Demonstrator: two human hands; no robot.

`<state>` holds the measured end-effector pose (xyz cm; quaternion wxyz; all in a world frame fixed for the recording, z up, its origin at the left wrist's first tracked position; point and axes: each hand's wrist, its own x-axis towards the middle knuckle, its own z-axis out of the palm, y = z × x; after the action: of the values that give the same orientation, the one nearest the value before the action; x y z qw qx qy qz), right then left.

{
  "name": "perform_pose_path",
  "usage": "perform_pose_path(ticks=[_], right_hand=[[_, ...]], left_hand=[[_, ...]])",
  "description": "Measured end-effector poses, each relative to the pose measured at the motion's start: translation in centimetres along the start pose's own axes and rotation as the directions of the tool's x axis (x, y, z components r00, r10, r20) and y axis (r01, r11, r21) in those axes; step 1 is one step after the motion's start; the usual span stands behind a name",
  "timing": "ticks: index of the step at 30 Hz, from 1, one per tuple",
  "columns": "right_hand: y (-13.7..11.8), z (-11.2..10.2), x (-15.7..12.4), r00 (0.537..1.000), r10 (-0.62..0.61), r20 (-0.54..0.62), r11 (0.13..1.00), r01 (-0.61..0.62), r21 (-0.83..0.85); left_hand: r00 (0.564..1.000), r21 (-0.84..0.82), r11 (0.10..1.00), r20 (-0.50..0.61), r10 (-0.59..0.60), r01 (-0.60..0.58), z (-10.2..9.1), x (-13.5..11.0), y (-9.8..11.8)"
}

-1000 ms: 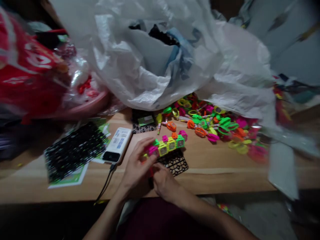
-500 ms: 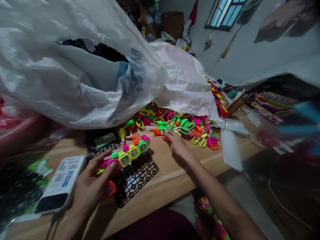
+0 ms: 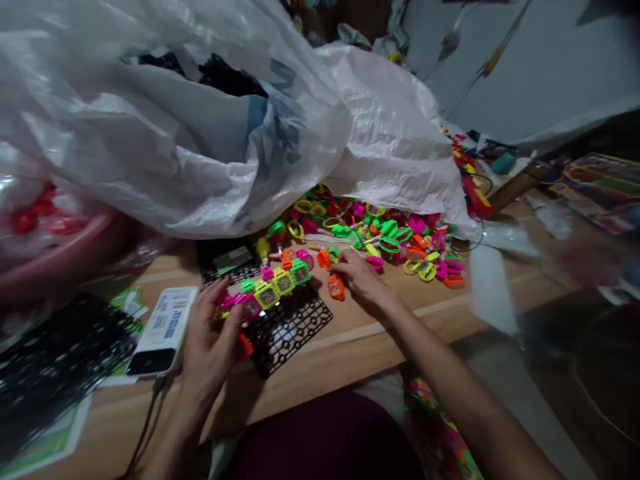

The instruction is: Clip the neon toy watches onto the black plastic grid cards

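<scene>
My left hand (image 3: 213, 347) is closed on the near left end of a black plastic grid (image 3: 287, 330) lying on the wooden table (image 3: 380, 333). A row of bright toy watches (image 3: 273, 293), pink, yellow and green, sits on the grid, and the hand's fingers touch the pink one at the row's end. My right hand (image 3: 363, 280) reaches out flat over the table, its fingers spread by an orange toy watch (image 3: 336, 287). Just beyond lies a pile of coloured toy watches (image 3: 395, 243).
A large white plastic sack (image 3: 165, 127) hangs over the back of the table. A white power bank (image 3: 163, 330) with a cable lies left of my left hand. More black grids (image 3: 45, 360) lie at the far left. A pink basin (image 3: 55, 257) stands behind them.
The right hand left the grid and reached to the pile, then drew back a little with an orange watch beside it. The left hand stayed on the grid. The camera swung right.
</scene>
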<state>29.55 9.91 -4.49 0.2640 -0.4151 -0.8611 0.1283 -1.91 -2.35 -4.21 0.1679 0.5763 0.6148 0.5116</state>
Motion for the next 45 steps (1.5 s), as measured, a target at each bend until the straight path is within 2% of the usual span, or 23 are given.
perform_pose_path(ticks=[3,4,6,9,12,15,17,21,26,29,32,35,38,40,42,45], right_hand=[[-1.5,0.0,-1.4,0.992,0.070,-0.103,0.981,-0.050,0.186],[-2.3,0.2,-1.9,0.989,0.104,-0.106,0.960,-0.073,0.270],[-4.5,1.5,-2.8,0.985,0.172,-0.029,0.887,-0.142,0.439],[-8.6,5.0,-3.3,0.976,0.171,0.136,0.740,-0.218,0.637],[-12.0,8.9,-2.5,0.983,0.098,0.153,0.682,-0.178,0.709],[-13.3,11.4,-1.7,0.990,0.098,0.100,0.708,-0.140,0.692],[-13.5,12.1,-1.6,0.996,0.065,0.061,0.768,-0.089,0.634],[-13.3,13.1,-2.2,0.997,-0.076,-0.020,0.906,0.077,0.416],[-14.2,14.8,-2.1,0.989,-0.147,-0.011,0.958,0.145,0.245],[-14.3,13.7,-1.6,0.974,-0.224,0.043,0.938,0.203,0.282],[-12.9,10.2,-1.5,0.970,-0.237,0.051,0.905,0.202,0.375],[-9.7,5.9,-1.3,0.997,-0.043,-0.059,0.956,0.059,0.289],[-5.4,3.3,-0.7,0.967,0.182,-0.176,0.980,-0.164,0.115],[-2.8,2.8,-0.4,0.939,0.305,-0.161,0.950,-0.289,0.116],[-1.2,3.1,-0.6,0.920,0.380,-0.098,0.910,-0.352,0.221],[-1.6,3.8,-1.9,0.927,0.367,-0.074,0.850,-0.302,0.431]], left_hand=[[0.999,-0.022,0.999,-0.033,0.029,-0.030,0.3,-0.5,0.1],[0.999,-0.026,0.999,-0.033,0.039,-0.040,0.4,-0.5,0.1],[0.998,-0.027,0.999,-0.032,0.045,-0.046,0.3,-0.6,0.3],[0.999,-0.017,0.999,-0.031,0.034,-0.034,0.1,-0.7,0.5],[0.999,0.008,0.999,-0.028,0.040,-0.040,0.1,-0.7,0.4],[0.997,0.041,0.997,-0.037,0.063,-0.062,0.1,-0.8,0.3],[0.996,0.066,0.994,-0.034,0.088,-0.086,0.1,-0.9,0.4],[0.994,0.088,0.990,0.001,0.111,-0.110,0.0,-1.5,0.9],[0.987,0.107,0.982,0.062,0.150,-0.156,-0.1,-1.8,1.0],[0.986,0.140,0.976,0.049,0.161,-0.166,-0.1,-1.4,0.8],[0.987,0.195,0.967,0.015,0.162,-0.162,0.1,-1.1,1.0],[0.976,0.253,0.943,0.020,0.217,-0.215,0.4,-1.1,1.5],[0.963,0.263,0.927,0.043,0.265,-0.267,0.6,-1.0,1.7],[0.965,0.252,0.932,0.042,0.259,-0.261,0.6,-1.0,1.6],[0.968,0.249,0.936,0.043,0.247,-0.249,0.6,-1.0,1.4],[0.968,0.266,0.930,0.063,0.245,-0.253,0.6,-1.3,1.2]])
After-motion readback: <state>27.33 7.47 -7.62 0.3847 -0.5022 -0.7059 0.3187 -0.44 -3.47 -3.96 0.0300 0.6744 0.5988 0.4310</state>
